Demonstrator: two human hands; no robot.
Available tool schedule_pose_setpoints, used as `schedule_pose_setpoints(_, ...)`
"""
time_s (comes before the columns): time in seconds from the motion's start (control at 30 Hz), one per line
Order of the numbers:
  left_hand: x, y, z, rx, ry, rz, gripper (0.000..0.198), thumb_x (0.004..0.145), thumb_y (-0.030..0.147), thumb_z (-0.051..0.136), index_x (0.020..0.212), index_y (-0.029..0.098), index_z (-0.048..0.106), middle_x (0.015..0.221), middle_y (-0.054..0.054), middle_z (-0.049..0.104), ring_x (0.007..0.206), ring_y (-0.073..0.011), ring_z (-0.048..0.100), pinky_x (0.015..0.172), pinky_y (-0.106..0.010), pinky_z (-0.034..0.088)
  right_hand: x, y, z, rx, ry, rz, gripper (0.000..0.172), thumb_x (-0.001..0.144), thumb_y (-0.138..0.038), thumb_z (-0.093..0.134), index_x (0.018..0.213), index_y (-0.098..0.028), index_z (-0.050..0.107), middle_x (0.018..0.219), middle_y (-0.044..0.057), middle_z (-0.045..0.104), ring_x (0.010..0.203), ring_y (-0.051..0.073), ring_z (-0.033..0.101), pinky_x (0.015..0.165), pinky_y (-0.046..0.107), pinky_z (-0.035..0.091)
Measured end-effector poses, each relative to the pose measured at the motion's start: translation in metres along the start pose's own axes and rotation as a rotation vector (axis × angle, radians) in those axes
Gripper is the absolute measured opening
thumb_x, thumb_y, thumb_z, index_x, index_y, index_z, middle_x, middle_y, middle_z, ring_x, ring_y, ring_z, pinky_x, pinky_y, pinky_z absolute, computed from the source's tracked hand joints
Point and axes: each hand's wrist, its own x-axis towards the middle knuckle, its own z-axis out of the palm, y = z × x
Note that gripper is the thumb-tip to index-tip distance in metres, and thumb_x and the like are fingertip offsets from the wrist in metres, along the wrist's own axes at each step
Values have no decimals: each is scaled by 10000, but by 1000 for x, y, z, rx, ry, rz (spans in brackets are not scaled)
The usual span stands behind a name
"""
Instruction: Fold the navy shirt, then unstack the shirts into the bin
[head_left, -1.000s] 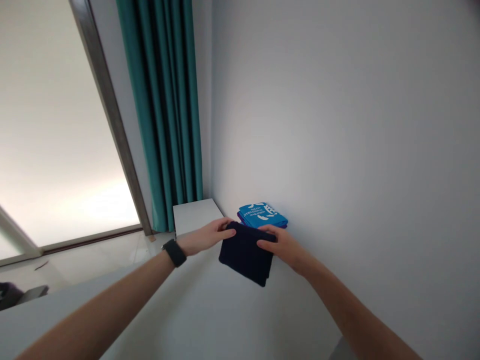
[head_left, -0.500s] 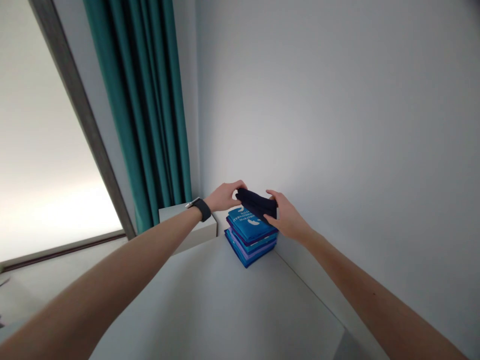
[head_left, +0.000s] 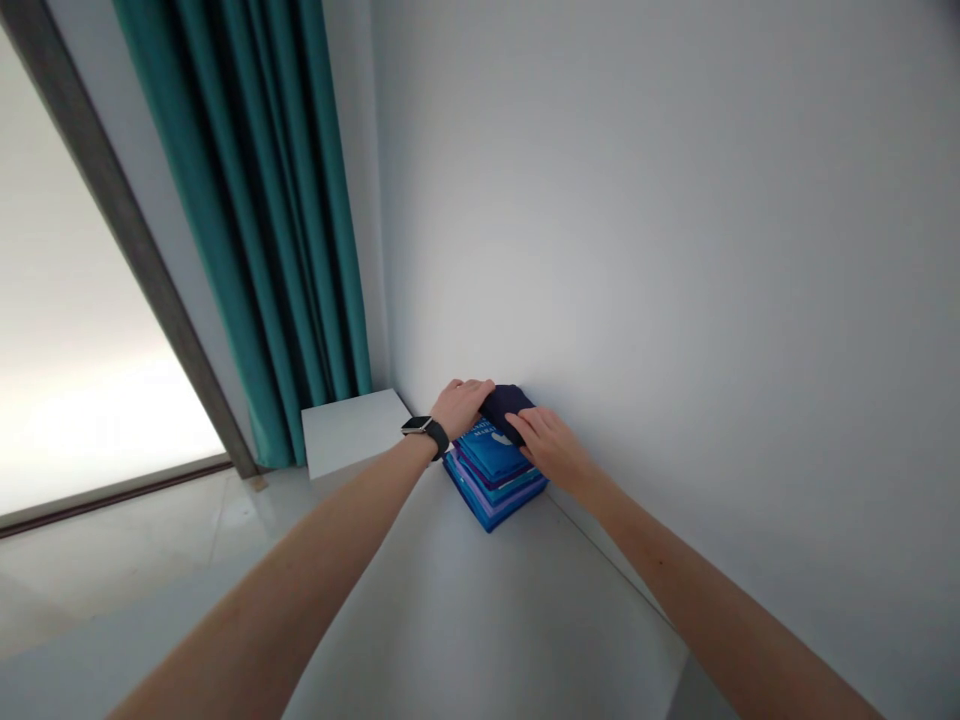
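A dark navy folded garment (head_left: 505, 405) lies at the far side of the top of a stack of folded shirts (head_left: 491, 456). The shirts are blue, purple and lilac, the upper one with white printed lettering. My left hand (head_left: 463, 405), a black watch on its wrist, grips the left end of the dark garment. At its right end my right hand (head_left: 553, 446) has its fingers over the edge and its thumb side hidden in part. Both hands partly cover the upper layers of the stack.
The stack stands on a white surface (head_left: 450, 610) against a pale wall (head_left: 637, 250). A lower white cabinet (head_left: 352, 430) is to the left, beside a teal curtain (head_left: 277, 230). Farther left are a bright window (head_left: 82, 300) and a tiled floor (head_left: 187, 530).
Both hands have lowered the dark garment from above the stack onto its top. My left fingers now lie flatter over it, and the view has shifted slightly.
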Motion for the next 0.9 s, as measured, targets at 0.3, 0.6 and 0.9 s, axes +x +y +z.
schedule_pose_setpoints(0.3, -7, -3, 9, -5, -70, -41, 365, 839, 73, 481, 1179, 204, 458, 1072, -104, 666, 971, -242, 636, 795, -323, 459, -18, 32, 5, 108, 1, 27, 535, 817, -58, 454, 1342, -161, 452, 1333, 135, 531, 1247, 254, 484, 1054, 465, 410)
schedule_pose_setpoints(0.6, -14, -6, 12, 39, -84, 42, 507, 897, 56, 391, 1363, 254, 400, 1404, -100, 486, 1208, -217, 538, 997, -371, 424, -21, 26, 12, -1, 61, 36, 392, 882, -60, 393, 1233, -154, 539, 1268, 139, 593, 1207, 242, 539, 1005, 429, 470)
schedule_pose_setpoints(0.9, -50, 11, 0, -59, -85, 278, 717, 866, 162, 462, 1513, 249, 166, 1592, -79, 126, 1454, -259, 121, 1177, -439, 184, -19, 27, 18, -3, -10, 124, 547, 824, -15, 394, 1358, -120, 453, 1360, 161, 530, 1268, 241, 495, 1047, 411, 439)
